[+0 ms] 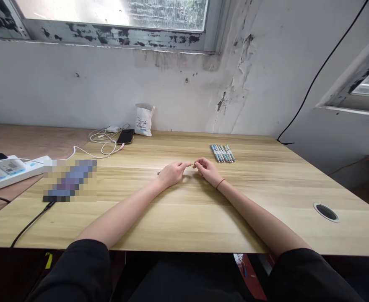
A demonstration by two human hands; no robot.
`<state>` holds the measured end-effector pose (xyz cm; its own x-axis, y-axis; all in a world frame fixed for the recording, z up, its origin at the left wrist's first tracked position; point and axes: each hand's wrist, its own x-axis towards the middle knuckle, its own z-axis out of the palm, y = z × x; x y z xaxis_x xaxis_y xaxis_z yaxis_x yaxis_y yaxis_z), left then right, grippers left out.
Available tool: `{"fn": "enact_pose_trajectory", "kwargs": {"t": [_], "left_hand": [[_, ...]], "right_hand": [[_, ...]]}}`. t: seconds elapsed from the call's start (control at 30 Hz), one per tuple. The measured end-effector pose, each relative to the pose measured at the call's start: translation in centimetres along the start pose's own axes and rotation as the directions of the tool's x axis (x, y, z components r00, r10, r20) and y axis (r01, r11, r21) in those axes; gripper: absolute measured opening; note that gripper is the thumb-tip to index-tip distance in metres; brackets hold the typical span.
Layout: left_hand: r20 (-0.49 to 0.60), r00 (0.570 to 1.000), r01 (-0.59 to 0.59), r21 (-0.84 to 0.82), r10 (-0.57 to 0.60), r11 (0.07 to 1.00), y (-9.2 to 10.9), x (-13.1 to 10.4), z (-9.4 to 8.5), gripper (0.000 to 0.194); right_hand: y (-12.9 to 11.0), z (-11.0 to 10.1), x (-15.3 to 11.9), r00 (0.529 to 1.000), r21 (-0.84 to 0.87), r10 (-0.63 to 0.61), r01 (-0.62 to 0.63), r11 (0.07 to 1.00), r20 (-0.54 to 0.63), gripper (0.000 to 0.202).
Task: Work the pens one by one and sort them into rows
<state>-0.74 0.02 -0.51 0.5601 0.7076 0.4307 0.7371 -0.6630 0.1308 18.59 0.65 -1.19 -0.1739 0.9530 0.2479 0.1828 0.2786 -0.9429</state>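
Note:
My left hand (172, 173) and my right hand (207, 171) meet fingertip to fingertip just above the middle of the table. Between them shows a thin, small piece (191, 165), like a pen part, its right end dark. Both hands are closed in a pinch on it; my fingers hide most of its length. A small metallic-looking tip (159, 172) shows just left of my left hand; I cannot tell whether it is held or lies on the wood. Beyond my right hand, several pens (222, 153) in blue, green and beige lie side by side in a row.
The wooden table (178, 226) has a round cable hole (326, 212) at right. At the back left are a white packet (144, 120), a black phone (126, 136) and a white cable (104, 144). A blurred-out device (71, 180) and a power strip (14, 172) sit at left.

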Motion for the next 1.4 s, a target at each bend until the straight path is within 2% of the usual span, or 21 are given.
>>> {"fn": "enact_pose_trajectory", "kwargs": {"t": [0.1, 0.23, 0.6, 0.77, 0.97, 1.17, 1.4], "left_hand": [[-0.004, 1.000, 0.001, 0.004, -0.001, 1.000, 0.1, 0.0, -0.1, 0.037], [-0.004, 1.000, 0.000, -0.025, -0.001, 1.000, 0.1, 0.0, -0.2, 0.037], [0.022, 0.999, -0.027, -0.067, 0.028, 0.997, -0.1, 0.0, -0.2, 0.036], [-0.016, 0.999, -0.029, -0.104, 0.028, 0.994, -0.2, 0.0, 0.2, 0.029], [-0.078, 0.997, -0.032, -0.132, 0.022, 0.991, -0.4, 0.1, 0.4, 0.025], [-0.152, 0.987, -0.080, -0.153, 0.056, 0.985, -0.4, 0.2, 0.3, 0.029], [-0.148, 0.987, -0.084, -0.149, 0.061, 0.985, -0.7, 0.3, 0.8, 0.031]], "right_hand": [[0.1, -0.1, 0.0, 1.000, 0.006, 0.000, 0.000, 1.000, -0.029, 0.021], [0.4, -0.4, 0.2, 0.997, -0.116, -0.039, 0.032, 0.993, -0.065, 0.020], [0.3, -0.4, 0.1, 0.991, -0.212, -0.130, 0.133, 0.968, 0.031, 0.028], [0.2, -0.3, 0.0, 0.987, -0.255, -0.152, 0.162, 0.953, 0.059, 0.028], [0.2, -0.3, -0.1, 0.994, -0.251, -0.091, 0.103, 0.963, 0.062, 0.034], [0.7, -0.4, 0.2, 0.998, -0.210, -0.069, 0.065, 0.976, -0.013, 0.029], [0.6, -0.3, 0.0, 0.996, -0.107, -0.052, 0.045, 0.993, -0.066, 0.033]]}}
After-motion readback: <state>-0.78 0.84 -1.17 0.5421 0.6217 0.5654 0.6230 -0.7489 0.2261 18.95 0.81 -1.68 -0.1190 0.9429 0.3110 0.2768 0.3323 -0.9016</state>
